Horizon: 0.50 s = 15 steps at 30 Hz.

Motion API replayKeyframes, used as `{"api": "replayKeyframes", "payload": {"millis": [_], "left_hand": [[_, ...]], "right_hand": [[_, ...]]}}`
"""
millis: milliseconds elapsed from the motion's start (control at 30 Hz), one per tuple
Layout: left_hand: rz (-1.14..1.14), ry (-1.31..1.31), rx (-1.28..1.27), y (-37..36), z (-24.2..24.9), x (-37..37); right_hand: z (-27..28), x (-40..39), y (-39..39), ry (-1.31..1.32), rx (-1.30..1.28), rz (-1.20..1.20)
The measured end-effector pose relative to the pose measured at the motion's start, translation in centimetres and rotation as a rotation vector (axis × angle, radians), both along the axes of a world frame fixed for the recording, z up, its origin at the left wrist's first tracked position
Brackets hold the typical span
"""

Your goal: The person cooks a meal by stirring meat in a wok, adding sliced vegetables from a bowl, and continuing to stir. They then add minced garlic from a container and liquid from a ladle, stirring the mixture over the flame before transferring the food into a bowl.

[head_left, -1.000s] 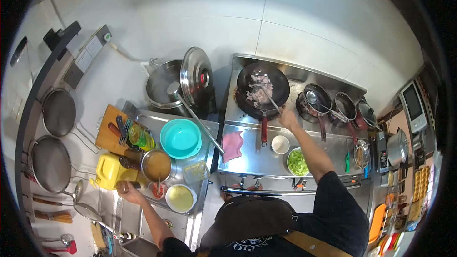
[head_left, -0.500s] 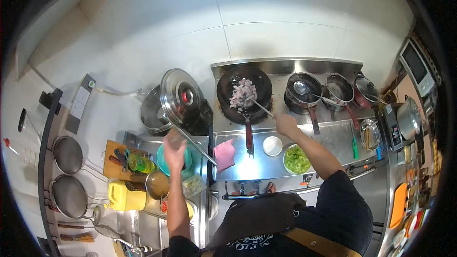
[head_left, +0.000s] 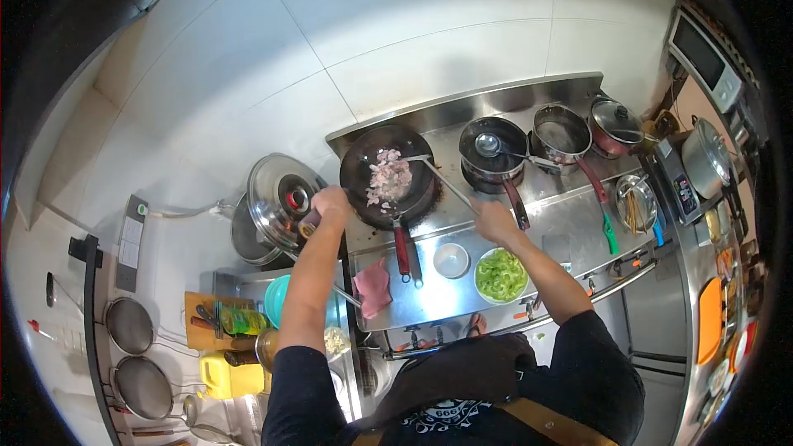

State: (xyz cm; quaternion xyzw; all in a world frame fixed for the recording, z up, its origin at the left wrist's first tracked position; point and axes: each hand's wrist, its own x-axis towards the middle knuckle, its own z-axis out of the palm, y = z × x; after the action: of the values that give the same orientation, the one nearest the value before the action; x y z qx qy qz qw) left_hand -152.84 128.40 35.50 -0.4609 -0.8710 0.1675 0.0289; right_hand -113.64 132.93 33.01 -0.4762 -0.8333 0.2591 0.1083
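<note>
My right hand (head_left: 494,221) is closed around the handle of a metal spatula (head_left: 447,185), its head at the right rim of the black wok (head_left: 351,167). Chopped pale pink meat (head_left: 388,177) lies inside the wok. Up by the wok's left edge, my left hand (head_left: 332,203) grips a short brown cylinder with a tan end (head_left: 309,224); I cannot tell what kind of thing it is. Just left of that hand, a large steel lid (head_left: 273,190) leans over a pot. Below the wok are a small white bowl (head_left: 451,260) and a bowl of chopped green vegetables (head_left: 501,275).
A saucepan (head_left: 481,167) with a ladle across it stands right of the wok, beside another pan (head_left: 552,128) and a lidded red pot (head_left: 615,144). A pink cloth (head_left: 373,289) lies on the counter's left end. A yellow jug (head_left: 235,376) is at lower left.
My left hand has moved up and right to the wok's left side and now grips the brown cylinder. The spatula's head has shifted from the meat to the wok's right rim. The view has turned.
</note>
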Motion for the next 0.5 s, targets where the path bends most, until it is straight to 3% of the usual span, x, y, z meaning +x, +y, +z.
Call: {"api": "replayKeyframes", "payload": {"millis": [67,100,233,367,500], "left_hand": [[0.04,-0.011,-0.077,-1.2,0.9,0.3],[-0.044,0.005,-0.177,-1.8,-0.8,-0.8],[0.026,-0.214,0.02,-4.0,-2.2,-0.3],[0.135,-0.257,0.242,-6.0,-1.3,1.0],[0.109,-0.384,0.573,-10.6,-3.4,0.9]], "right_hand": [[0.1,0.2,0.3,0.001,-0.014,0.007],[0.6,0.3,0.3,-0.008,-0.025,0.008],[-0.4,-0.6,2.0,-0.096,0.061,0.09],[4.1,-2.3,2.0,-0.206,0.096,0.095],[7.8,-3.6,3.4,-0.395,0.229,0.333]]}}
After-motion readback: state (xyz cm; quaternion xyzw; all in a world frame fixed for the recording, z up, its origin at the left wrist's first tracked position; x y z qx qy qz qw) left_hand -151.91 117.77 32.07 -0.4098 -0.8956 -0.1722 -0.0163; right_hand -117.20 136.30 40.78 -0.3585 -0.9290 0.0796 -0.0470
